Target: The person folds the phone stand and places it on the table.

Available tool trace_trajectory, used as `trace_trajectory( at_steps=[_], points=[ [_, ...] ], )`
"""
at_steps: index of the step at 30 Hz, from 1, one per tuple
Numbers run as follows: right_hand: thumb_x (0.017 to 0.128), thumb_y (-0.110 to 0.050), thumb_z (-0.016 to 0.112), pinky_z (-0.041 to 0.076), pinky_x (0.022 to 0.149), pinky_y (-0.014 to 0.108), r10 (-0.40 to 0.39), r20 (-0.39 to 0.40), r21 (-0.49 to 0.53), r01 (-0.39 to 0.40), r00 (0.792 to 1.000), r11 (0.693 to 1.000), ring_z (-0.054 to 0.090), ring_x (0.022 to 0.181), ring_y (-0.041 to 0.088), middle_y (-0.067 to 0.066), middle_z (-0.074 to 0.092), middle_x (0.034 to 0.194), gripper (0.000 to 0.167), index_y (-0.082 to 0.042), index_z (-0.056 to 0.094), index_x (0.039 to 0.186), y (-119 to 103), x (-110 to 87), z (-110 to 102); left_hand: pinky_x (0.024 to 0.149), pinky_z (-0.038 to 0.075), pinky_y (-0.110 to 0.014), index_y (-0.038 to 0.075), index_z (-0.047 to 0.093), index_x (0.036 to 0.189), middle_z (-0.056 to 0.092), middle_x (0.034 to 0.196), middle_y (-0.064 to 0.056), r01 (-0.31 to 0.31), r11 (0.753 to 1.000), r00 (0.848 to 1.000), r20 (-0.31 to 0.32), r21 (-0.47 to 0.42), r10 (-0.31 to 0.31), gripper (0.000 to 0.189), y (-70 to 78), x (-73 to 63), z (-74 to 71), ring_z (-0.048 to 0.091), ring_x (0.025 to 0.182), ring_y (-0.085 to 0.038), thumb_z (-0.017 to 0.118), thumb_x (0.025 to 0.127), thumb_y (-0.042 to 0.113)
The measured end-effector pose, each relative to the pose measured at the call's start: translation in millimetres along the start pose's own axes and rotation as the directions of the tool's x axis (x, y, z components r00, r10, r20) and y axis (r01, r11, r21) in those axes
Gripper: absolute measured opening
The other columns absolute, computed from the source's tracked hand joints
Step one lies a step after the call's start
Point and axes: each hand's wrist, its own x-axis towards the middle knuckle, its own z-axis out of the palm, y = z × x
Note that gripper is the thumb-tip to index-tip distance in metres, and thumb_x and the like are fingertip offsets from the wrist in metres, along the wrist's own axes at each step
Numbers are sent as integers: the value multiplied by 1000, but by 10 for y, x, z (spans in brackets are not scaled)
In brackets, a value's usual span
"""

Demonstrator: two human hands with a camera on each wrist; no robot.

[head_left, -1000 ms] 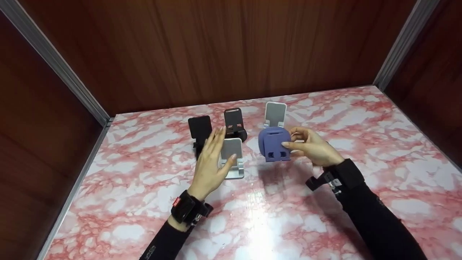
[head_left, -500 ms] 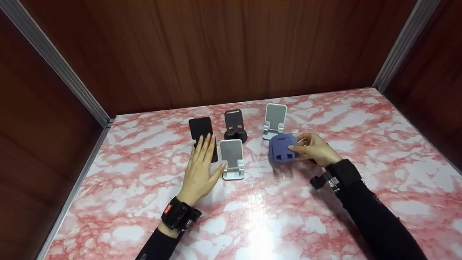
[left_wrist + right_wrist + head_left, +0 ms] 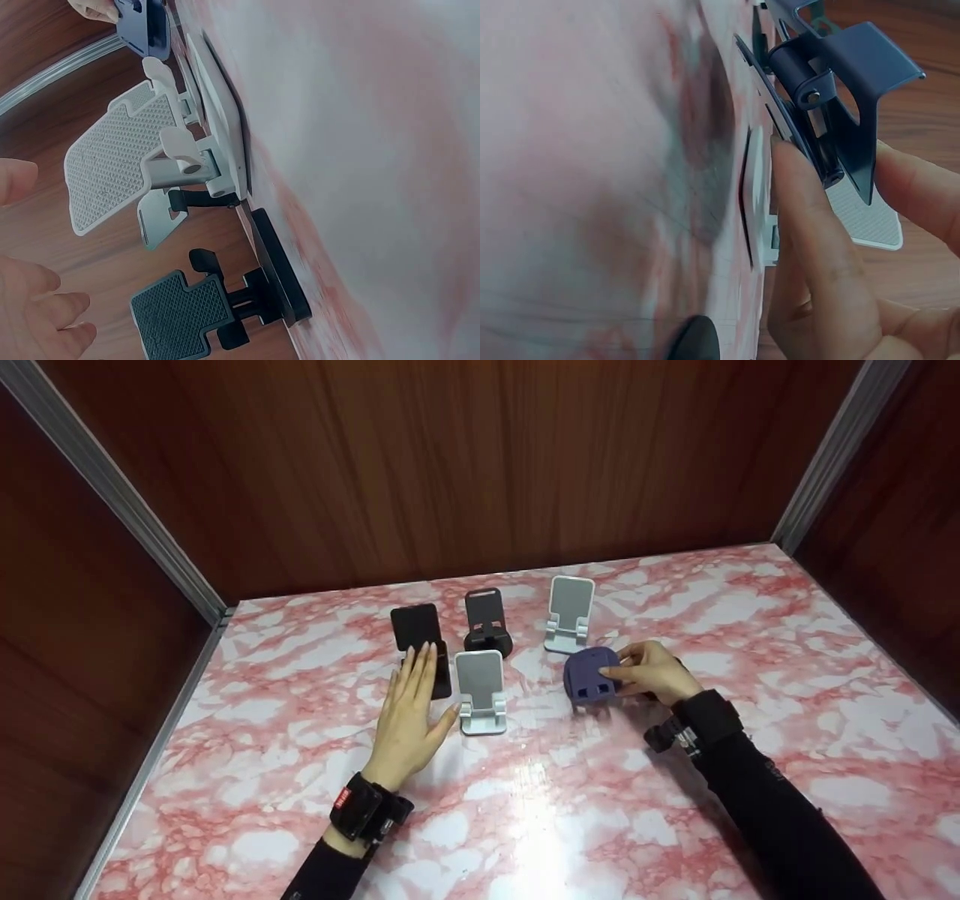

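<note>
My right hand [image 3: 656, 675] pinches a folded blue-purple phone stand [image 3: 589, 679] at its right edge, thumb on top and fingers beneath. In the right wrist view, that stand's hinge [image 3: 810, 94] shows between its two plates, and it hangs just over the tabletop. My left hand [image 3: 409, 727] is spread with straight fingers, overlapping the lower part of a black phone stand [image 3: 416, 624]. Beside its thumb stands a white phone stand [image 3: 480, 679] with a grey pad. In the left wrist view, the left fingers [image 3: 56, 307] are apart from the white and black stands.
Behind these stand a dark phone stand [image 3: 485, 611] with a round base and a second white phone stand [image 3: 571, 601]. The pink-and-white marbled table [image 3: 285, 780] is bounded by brown wood-grain panels [image 3: 480, 465] at the back and sides.
My right hand has lowered the blue-purple stand and shifted it slightly right, tilting it flatter. The left hand has moved left and back toward me, uncovering the front white stand.
</note>
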Motion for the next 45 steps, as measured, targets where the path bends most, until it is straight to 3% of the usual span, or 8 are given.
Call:
trace_trajectory(
  at_steps=[6, 11, 19, 26, 30, 36, 40, 45],
  points=[
    [93, -6, 65, 58, 72, 34, 6, -21, -29, -6, 1000, 1000, 61, 68, 13, 13, 49, 93, 50, 19, 39, 128, 5, 2, 13, 118, 5, -44, 0, 17, 154, 17, 159, -15, 1, 1000, 1000, 2, -5, -1, 82, 7, 7, -27, 12, 146, -33, 64, 93, 28],
    [91, -13, 68, 59, 66, 35, -3, -54, -183, -7, 999, 983, 66, 65, 16, 16, 56, 91, 52, 18, 46, 127, -23, 20, 6, 118, 4, -43, 0, 16, 154, 17, 159, -16, 5, 1000, 1000, 10, -10, -5, 81, 13, 10, -30, 11, 146, -33, 63, 94, 27],
    [89, -23, 70, 53, 54, 25, -88, -85, -548, 27, 992, 836, 66, 61, 16, 26, 67, 96, 51, 18, 59, 118, -62, 56, -6, 118, 5, -43, -1, 17, 153, 17, 159, -16, 10, 1000, 1000, 9, -16, -10, 80, 6, 8, -20, 12, 146, -34, 62, 95, 28],
    [89, -24, 68, 50, 85, 49, -153, -62, -684, 70, 986, 726, 62, 96, 41, 34, 63, 107, 49, 20, 61, 111, -53, 104, 36, 118, 6, -42, 0, 16, 154, 16, 160, -14, 17, 999, 1000, 17, -30, -17, 80, -11, -4, -12, 5, 147, -24, 60, 95, 31],
    [89, -22, 68, 51, 78, 46, -173, -46, -709, 91, 984, 699, 62, 87, 39, 33, 64, 100, 45, 19, 64, 105, -66, 117, 54, 118, 6, -43, -1, 16, 154, 17, 159, -15, 21, 999, 1000, 17, -28, -20, 79, -18, -14, -17, 5, 147, -25, 58, 96, 33],
    [87, -20, 70, 37, 51, 27, -181, -21, -738, 107, 983, 667, 47, 54, 19, 6, 52, 60, 31, 5, 63, 70, -97, 134, 89, 118, 6, -43, -1, 16, 154, 18, 159, -16, 23, 999, 1000, 12, -36, -23, 80, -18, -18, -19, 7, 147, -27, 60, 95, 31],
    [86, -18, 71, 38, 53, 30, -170, -18, -772, 94, 985, 629, 44, 54, 19, 3, 47, 58, 33, 0, 55, 63, -122, 129, 125, 118, 6, -43, -1, 17, 153, 19, 158, -17, 22, 999, 1000, 9, -36, -22, 80, -17, -19, -21, 11, 146, -31, 61, 95, 30],
    [84, -17, 74, 47, 63, 45, -219, -56, -812, 83, 974, 577, 54, 67, 32, 16, 54, 70, 32, 6, 55, 74, -126, 123, 183, 118, 6, -43, -2, 17, 153, 18, 159, -17, 21, 999, 1000, 10, -33, -21, 80, -23, -19, -27, 13, 145, -34, 62, 95, 29]
  ],
)
